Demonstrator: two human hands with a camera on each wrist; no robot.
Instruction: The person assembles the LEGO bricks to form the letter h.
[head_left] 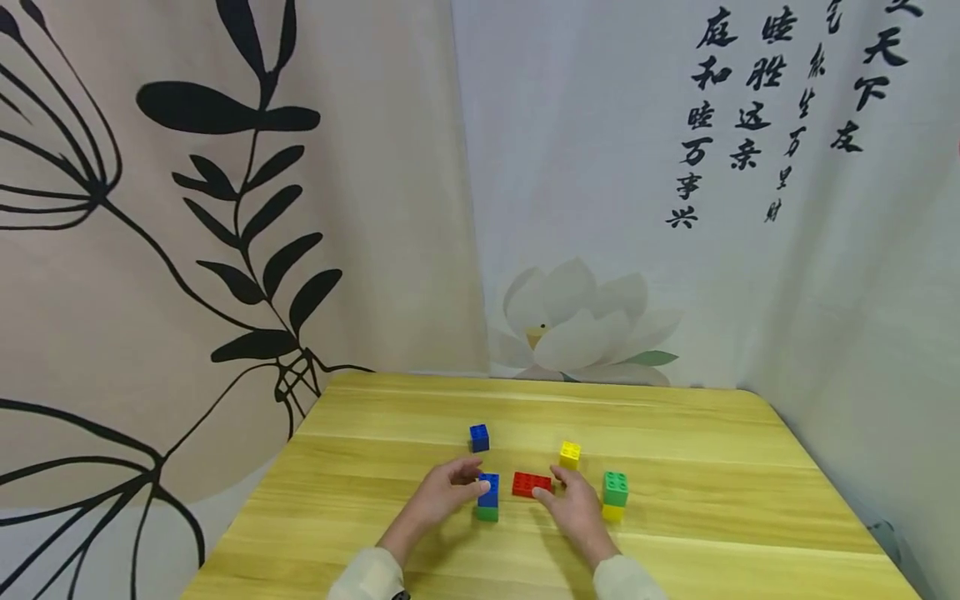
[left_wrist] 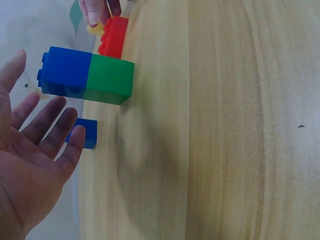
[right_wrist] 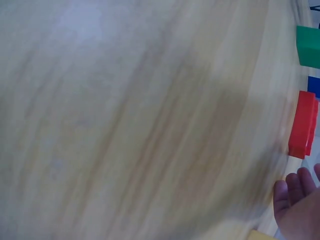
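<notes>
A stack with a blue brick point(head_left: 488, 492) on top of a green brick point(head_left: 487, 514) stands upright on the table. My left hand point(head_left: 450, 492) is beside its left side; in the left wrist view that hand point(left_wrist: 35, 160) has its fingers spread and holds nothing. Right of the stack lies a red brick point(head_left: 532, 484), studs up. Close to the red brick's right end is my right hand point(head_left: 576, 510); in the right wrist view a small gap separates its fingers point(right_wrist: 295, 187) from the red brick point(right_wrist: 302, 125).
A small blue brick point(head_left: 479, 437) lies behind the left hand, and a yellow brick point(head_left: 570, 454) behind the right. Right of the right hand stands a green brick point(head_left: 615, 487) on a yellow one point(head_left: 612, 512). The wooden table point(head_left: 420, 408) meets printed curtains point(head_left: 405, 250) at the back.
</notes>
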